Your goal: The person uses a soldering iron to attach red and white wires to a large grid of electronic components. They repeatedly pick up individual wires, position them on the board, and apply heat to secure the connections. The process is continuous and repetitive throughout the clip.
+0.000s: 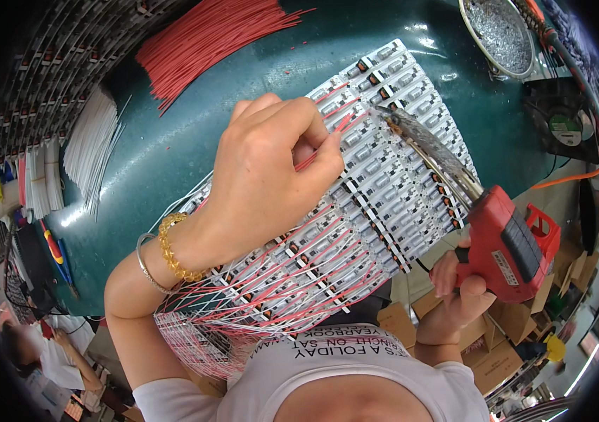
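Well, the big sheet of little white boards [384, 184] lies across the middle of the green worktop [166, 158] and sticks out over its near edge. The left hand [268, 165] is above the sheet, and its fingers pinch some thin red wires [343, 125], whose ends point at the boards. The right hand [462, 301] is past the near edge, with its fingers wrapped round the handle of a red soldering gun [507, 246]. The gun's long nose [434, 141] is just beside the ends of the thin red wires, but I can't tell if they touch. Red and white wires [299, 264] cover the near part of the sheet. A pile of red wires [211, 43] sits by the far edge of the worktop, a pile of white wires [93, 149] lies near the left edge, and a round bowl [524, 69] of shiny bits is at the far right corner
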The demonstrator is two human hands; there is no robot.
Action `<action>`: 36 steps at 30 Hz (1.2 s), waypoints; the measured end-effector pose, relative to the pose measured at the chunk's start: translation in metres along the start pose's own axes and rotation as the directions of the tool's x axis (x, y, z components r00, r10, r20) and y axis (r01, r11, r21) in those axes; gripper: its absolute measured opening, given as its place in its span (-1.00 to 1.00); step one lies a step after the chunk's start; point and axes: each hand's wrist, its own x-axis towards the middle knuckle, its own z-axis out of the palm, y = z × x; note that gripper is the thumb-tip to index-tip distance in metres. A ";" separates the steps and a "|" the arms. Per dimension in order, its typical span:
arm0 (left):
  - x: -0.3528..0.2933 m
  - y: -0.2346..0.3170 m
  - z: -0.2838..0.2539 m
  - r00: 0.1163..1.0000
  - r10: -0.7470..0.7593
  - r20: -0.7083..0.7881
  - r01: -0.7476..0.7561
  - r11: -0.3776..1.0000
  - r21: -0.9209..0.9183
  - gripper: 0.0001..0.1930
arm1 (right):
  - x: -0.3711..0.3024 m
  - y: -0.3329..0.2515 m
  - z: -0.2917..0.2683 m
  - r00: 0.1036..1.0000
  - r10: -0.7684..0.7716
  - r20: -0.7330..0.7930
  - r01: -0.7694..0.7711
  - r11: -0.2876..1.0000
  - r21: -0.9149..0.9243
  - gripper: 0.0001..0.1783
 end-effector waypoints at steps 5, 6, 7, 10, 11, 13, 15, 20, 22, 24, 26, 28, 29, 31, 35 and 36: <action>0.000 0.000 -0.001 1.000 -0.009 0.008 0.009 1.000 -0.014 -0.84 | 0.002 -0.003 -0.002 0.998 0.033 0.049 -0.034 0.999 0.019 -0.08; 0.000 0.000 0.000 1.000 -0.006 0.007 0.006 1.000 -0.019 -0.84 | 0.002 -0.003 -0.001 0.998 0.035 0.044 -0.035 0.999 0.018 -0.08; 0.000 -0.001 0.000 1.000 -0.004 0.004 0.004 1.000 -0.021 -0.84 | 0.002 -0.002 0.001 0.999 0.009 0.040 -0.009 1.000 -0.015 -0.11; 0.000 -0.001 -0.001 1.000 0.001 0.005 -0.001 1.000 -0.015 -0.84 | 0.002 0.001 0.003 0.998 -0.046 0.030 0.049 0.995 -0.085 -0.16; 0.000 -0.001 -0.001 1.000 0.000 0.006 0.000 1.000 -0.017 -0.84 | 0.001 0.001 0.004 0.998 -0.050 0.027 0.053 0.995 -0.089 -0.16; 0.000 0.000 -0.001 1.000 -0.003 0.007 0.003 1.000 -0.018 -0.84 | 0.000 0.001 0.005 0.997 -0.067 0.023 0.069 0.993 -0.100 -0.16; 0.000 0.000 -0.001 1.000 -0.001 0.003 0.001 1.000 -0.018 -0.84 | -0.001 0.000 0.005 0.995 -0.093 0.020 0.095 0.989 -0.113 -0.16; 0.000 0.000 -0.001 1.000 0.004 -0.004 -0.004 1.000 -0.016 -0.83 | -0.001 -0.002 0.005 0.994 -0.102 0.047 0.105 0.991 -0.080 -0.15; 0.000 0.000 -0.001 1.000 0.000 -0.005 0.000 1.000 -0.016 -0.83 | 0.000 -0.002 0.005 0.993 -0.103 0.061 0.107 0.992 -0.064 -0.16; 0.001 0.002 -0.003 1.000 -0.014 0.008 0.014 1.000 0.009 -0.85 | 0.001 0.000 0.001 0.992 -0.099 0.079 0.103 0.994 -0.041 -0.16; 0.002 0.002 -0.006 1.000 0.018 -0.008 -0.017 0.999 0.048 -0.88 | 0.001 0.000 -0.004 0.990 -0.089 0.105 0.090 0.996 -0.007 -0.15; 0.004 -0.001 -0.011 0.995 0.092 -0.047 -0.087 0.991 0.097 -0.91 | 0.000 0.000 -0.010 0.991 -0.083 0.108 0.081 0.997 0.020 -0.13; 0.006 0.000 -0.013 0.990 0.122 -0.075 -0.114 0.987 0.112 -0.92 | -0.002 0.000 -0.013 0.992 -0.081 0.098 0.078 0.997 0.029 -0.12; 0.008 0.004 -0.019 0.975 0.175 -0.136 -0.156 0.977 0.142 -0.93 | -0.003 0.001 -0.016 0.994 -0.066 0.088 0.062 0.997 0.050 -0.10; 0.007 0.013 -0.001 0.995 0.097 0.016 -0.098 0.990 0.102 -0.88 | -0.006 0.003 -0.016 0.996 -0.047 0.071 0.042 0.997 0.068 -0.09; 0.008 0.012 0.004 0.996 0.093 0.012 -0.094 0.987 0.127 -0.88 | -0.007 0.003 -0.015 0.997 -0.049 0.061 0.045 0.997 0.068 -0.09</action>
